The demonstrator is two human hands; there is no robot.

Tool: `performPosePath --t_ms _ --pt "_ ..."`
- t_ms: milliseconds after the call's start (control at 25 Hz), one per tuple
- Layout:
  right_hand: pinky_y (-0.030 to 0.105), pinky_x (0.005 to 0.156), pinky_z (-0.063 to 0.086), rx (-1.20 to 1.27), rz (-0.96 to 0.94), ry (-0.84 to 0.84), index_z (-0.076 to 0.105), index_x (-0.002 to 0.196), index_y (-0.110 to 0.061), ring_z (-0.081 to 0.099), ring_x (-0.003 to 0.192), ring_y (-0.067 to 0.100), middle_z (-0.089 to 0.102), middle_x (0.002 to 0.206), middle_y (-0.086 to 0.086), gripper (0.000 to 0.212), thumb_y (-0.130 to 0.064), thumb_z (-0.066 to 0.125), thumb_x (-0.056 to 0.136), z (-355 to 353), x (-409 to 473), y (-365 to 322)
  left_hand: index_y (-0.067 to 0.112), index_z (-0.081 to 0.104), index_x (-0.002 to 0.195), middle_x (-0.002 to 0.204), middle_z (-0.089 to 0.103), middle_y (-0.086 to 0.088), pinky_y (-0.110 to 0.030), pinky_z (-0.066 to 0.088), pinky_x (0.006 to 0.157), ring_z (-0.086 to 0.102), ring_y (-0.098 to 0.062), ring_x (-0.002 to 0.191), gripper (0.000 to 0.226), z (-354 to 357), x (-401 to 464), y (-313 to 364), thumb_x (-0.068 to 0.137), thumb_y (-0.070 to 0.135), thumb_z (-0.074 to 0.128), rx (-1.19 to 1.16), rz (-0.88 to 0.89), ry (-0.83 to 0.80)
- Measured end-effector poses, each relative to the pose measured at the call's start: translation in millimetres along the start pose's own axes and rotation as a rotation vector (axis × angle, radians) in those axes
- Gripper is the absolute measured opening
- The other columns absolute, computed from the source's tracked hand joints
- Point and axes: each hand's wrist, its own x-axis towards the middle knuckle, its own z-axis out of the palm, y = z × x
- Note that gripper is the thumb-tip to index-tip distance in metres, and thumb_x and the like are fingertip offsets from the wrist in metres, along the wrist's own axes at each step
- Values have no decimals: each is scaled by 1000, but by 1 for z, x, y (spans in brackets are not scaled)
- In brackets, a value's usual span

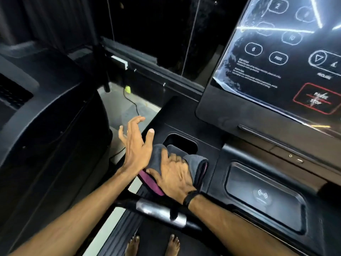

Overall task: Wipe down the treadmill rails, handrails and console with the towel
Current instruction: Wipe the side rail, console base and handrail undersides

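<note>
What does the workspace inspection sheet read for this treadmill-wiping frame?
Surface: black plastic console deck with a rectangular cup recess and a wireless-charging tray.
Job's things: folded grey towel with magenta edging pressed on the deck beside the recess; glossy touch console; chrome-banded handrail.
Clutter: nothing seen.
Grippers: right hand presses flat on the towel; left hand hangs above the deck edge, fingers spread, holding nothing.
Cables: thin black cable on the floor.
Surroundings: a neighbouring dark machine; bare feet on the belt.
</note>
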Motion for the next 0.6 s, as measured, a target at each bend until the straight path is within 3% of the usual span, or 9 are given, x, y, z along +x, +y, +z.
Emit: performPosePath --t_ms 80,160,240,280,360,440,480,600 --pt "42 78 49 46 44 68 40 133 -16 63 94 32 64 106 11 61 -66 33 98 -14 -2 -3 11 47 129 131 44 14 -52 3 120 29 25 121 38 -8 12 -3 94 26 48 -20 35 -13" --pt "41 69 50 28 91 252 45 125 -20 63 86 30 65 98 6 51 -63 35 100 -40 10 5 12 47 130 130 46 14 -50 4 120 29 26 120 39 -17 26 -6 94 26 47 -49 28 -21" --pt "42 77 49 -78 89 407 45 134 -19 61 95 30 63 107 8 54 -60 37 100 -65 21 17 12 48 129 129 46 13 -49 5 120 28 29 118 37 -21 34 -8 95 27 45 -65 23 -25" --pt "45 91 47 -113 89 352 39 144 -17 56 112 32 59 124 13 64 -62 35 99 -72 24 18 12 48 129 128 47 13 -50 5 120 28 29 118 37 -20 36 -8 96 28 45 -74 16 -28" --pt "46 120 21 -81 97 14 14 159 -16 24 147 34 28 159 20 81 -69 25 98 -64 24 12 13 48 130 127 48 12 -50 4 120 34 21 120 40 -18 39 -8 96 34 42 -123 -9 -61" --pt "37 124 -1 9 134 -293 -4 160 -18 -1 155 24 2 167 14 88 -74 18 95 -45 19 6 14 47 131 127 49 12 -48 3 120 39 17 118 43 -18 39 -11 96 39 39 -144 -10 -80" --pt "34 123 -5 46 154 -358 -6 160 -17 -6 155 20 -2 168 10 91 -76 15 93 -41 21 7 14 47 131 127 50 12 -49 4 120 38 22 116 42 -18 40 -14 97 38 39 -148 -15 -77" --pt "34 123 0 146 199 -468 1 160 -15 -1 155 17 1 168 6 95 -79 12 91 -51 32 12 15 48 131 126 52 11 -52 7 119 33 28 116 37 -21 42 -22 99 31 41 -165 -62 -67"
